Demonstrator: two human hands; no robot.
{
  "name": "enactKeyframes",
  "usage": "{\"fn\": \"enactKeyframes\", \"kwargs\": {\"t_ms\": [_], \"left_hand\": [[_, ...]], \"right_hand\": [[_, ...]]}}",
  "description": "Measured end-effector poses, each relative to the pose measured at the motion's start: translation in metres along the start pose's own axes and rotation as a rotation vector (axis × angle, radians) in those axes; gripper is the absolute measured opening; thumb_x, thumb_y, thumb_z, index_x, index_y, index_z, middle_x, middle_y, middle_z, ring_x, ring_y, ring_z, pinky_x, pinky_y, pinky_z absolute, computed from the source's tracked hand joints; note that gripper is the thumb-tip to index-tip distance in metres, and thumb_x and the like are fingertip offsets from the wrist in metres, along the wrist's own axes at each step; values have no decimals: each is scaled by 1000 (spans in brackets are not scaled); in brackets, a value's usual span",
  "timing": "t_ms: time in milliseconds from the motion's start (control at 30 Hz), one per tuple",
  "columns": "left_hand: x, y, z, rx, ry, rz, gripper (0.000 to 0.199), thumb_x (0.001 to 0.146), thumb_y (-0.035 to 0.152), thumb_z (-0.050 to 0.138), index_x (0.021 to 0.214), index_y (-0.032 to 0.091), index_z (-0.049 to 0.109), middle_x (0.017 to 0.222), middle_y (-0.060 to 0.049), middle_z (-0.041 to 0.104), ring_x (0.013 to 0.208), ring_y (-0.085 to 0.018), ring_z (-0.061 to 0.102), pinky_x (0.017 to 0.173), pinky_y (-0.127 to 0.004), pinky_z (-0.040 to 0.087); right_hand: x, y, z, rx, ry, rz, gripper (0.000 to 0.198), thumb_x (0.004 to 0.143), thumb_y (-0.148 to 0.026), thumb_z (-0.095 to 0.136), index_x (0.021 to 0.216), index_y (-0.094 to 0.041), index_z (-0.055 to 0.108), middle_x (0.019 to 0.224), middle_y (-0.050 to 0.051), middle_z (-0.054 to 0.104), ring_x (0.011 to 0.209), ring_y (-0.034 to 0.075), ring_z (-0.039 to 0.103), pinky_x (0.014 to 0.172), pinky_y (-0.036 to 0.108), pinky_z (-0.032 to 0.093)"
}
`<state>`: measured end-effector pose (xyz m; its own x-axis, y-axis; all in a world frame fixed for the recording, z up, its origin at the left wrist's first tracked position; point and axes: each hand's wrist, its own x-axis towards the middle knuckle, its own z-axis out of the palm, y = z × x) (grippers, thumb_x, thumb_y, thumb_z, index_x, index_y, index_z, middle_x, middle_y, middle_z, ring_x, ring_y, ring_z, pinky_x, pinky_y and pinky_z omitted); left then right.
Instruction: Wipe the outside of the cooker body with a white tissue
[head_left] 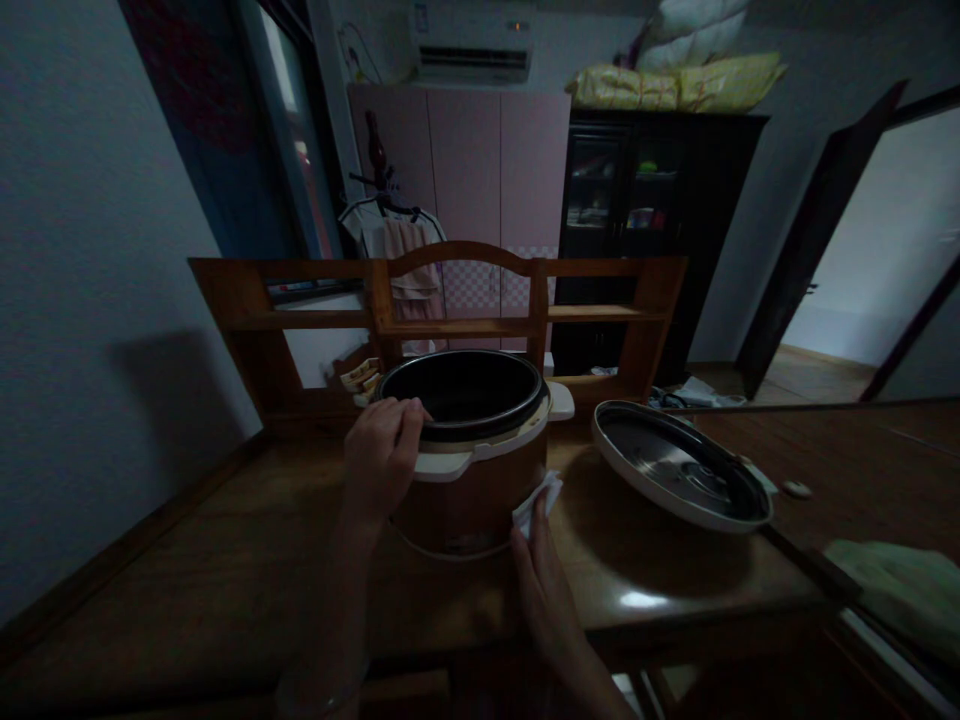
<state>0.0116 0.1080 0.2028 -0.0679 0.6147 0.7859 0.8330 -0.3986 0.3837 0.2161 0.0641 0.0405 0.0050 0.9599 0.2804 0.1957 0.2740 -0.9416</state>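
An electric pressure cooker (472, 510) with a brown body and white side handles stands upright and lidless on the wooden desk (247, 540). Its dark inner pot (465, 385) sits inside; the bottom of the pot is too dark to make out. My left hand (381, 455) is closed over the cooker's near left rim, the fingertips partly hidden behind it. Low on the right side of the body, my right hand (541, 565) presses a folded white tissue (538, 502) to the surface. To the right, the round lid (682, 470) lies tilted, its metal underside showing.
A wooden shelf rack (457, 327) rises along the desk's back edge. Left of the desk is a wall (97, 300). A pale green cloth (896, 580) lies at the lower right, and a small white object (796, 489) is beyond the lid.
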Motion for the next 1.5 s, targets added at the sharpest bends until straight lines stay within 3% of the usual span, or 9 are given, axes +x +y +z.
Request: {"fn": "enactKeyframes", "kwargs": {"t_ms": [267,500,1100,1267,1500], "left_hand": [[1,0,1,-4,17,2,42,98,39,34,73,22,62,78,-4,65,84,-20,60,84,-35,42],[0,-1,2,-13,18,1,39,98,38,35,74,22,62,79,-3,65,84,-19,60,83,-34,42],[1,0,1,-1,14,-4,41,98,39,34,75,21,63,80,-4,66,85,-19,59,83,-33,41],[1,0,2,-9,20,0,40,98,38,35,74,22,63,79,-4,66,84,-19,60,82,-33,41],[0,0,2,-10,25,1,40,98,37,35,74,22,63,78,-3,65,83,-19,59,82,-33,41]], "right_hand": [[27,-13,-8,92,55,8,73,99,-59,32,157,-26,1,164,-3,-4,150,17,-7,123,44,0],[19,-30,-7,40,46,-82,70,100,-55,33,156,-30,-2,164,-8,-6,151,17,-6,124,43,2],[7,6,-1,-20,33,51,77,99,-57,34,156,-21,-2,164,0,-6,151,18,-5,123,42,3],[17,6,-2,33,31,108,82,98,-60,34,156,-15,-2,164,4,-3,151,18,-3,123,42,3],[36,-6,-11,81,52,97,82,97,-63,34,157,-17,5,164,5,3,151,18,0,122,42,3]]}}
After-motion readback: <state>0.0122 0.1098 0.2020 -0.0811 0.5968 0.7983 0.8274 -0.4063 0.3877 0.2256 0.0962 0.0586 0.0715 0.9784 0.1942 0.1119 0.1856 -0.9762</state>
